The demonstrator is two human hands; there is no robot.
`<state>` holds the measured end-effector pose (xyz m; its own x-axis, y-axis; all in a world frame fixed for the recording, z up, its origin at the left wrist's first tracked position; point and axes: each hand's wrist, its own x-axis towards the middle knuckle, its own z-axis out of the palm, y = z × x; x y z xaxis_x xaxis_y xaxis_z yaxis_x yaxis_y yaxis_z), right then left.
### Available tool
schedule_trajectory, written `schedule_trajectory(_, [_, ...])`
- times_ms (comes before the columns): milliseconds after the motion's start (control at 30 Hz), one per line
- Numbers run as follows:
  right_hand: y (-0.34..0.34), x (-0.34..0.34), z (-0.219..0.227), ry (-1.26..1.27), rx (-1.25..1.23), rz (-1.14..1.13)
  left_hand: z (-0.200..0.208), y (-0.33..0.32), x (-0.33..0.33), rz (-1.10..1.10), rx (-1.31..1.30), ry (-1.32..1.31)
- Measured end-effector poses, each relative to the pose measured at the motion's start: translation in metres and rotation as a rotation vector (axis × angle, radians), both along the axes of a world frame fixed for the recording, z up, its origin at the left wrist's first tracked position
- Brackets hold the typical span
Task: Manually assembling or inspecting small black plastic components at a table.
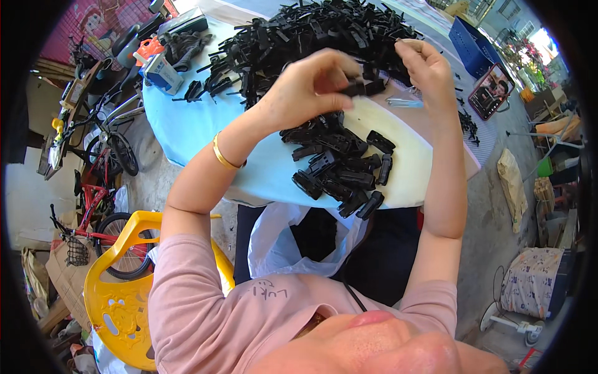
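My left hand (311,87), smeared by motion, is over the middle of the table with its fingers curved. A blurred black plastic part (372,86) shows at its fingertips; whether the hand grips it, I cannot tell. Raised at the right edge of the big heap, my right hand (430,71) is closed in a pinch. A tiny dark bit shows at its fingertips, too small to name. Behind both hands spreads a large heap of black plastic pieces (299,34). Nearer me lies a smaller pile of chunky black parts (339,165), a few at the table's front edge.
The table (193,131) has a light blue and cream cover. A blue basket (470,45) and a propped phone (491,92) stand at the right, near small black bits (468,126). A blue-white box (163,75) sits left. On my lap is a white plastic bag (268,243); a yellow chair (118,293) stands left.
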<state>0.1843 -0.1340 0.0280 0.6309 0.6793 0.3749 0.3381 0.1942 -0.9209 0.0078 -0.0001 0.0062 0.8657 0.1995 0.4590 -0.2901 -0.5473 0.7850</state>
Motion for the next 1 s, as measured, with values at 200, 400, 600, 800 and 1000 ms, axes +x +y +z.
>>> schedule_trajectory(200, [0.016,0.013,-0.036,-0.713,-0.527,-0.171,-0.002,-0.005,-0.002,-0.407,0.231,0.096])
schedule_trajectory(400, [0.032,0.014,-0.031,-0.729,-0.896,-0.393,-0.002,-0.001,0.003,-0.175,-0.118,0.203])
schedule_trajectory(600, [0.022,0.030,-0.039,-0.537,-0.792,-0.284,-0.011,0.011,0.010,-0.060,-0.456,0.161])
schedule_trajectory(800, [0.010,-0.018,-0.018,-0.311,-0.231,0.181,-0.012,0.018,0.011,-0.212,-0.816,0.144])
schedule_trajectory(1000, [0.012,-0.050,-0.018,-0.566,-0.109,0.296,-0.004,0.023,0.007,-0.391,-0.886,0.072])
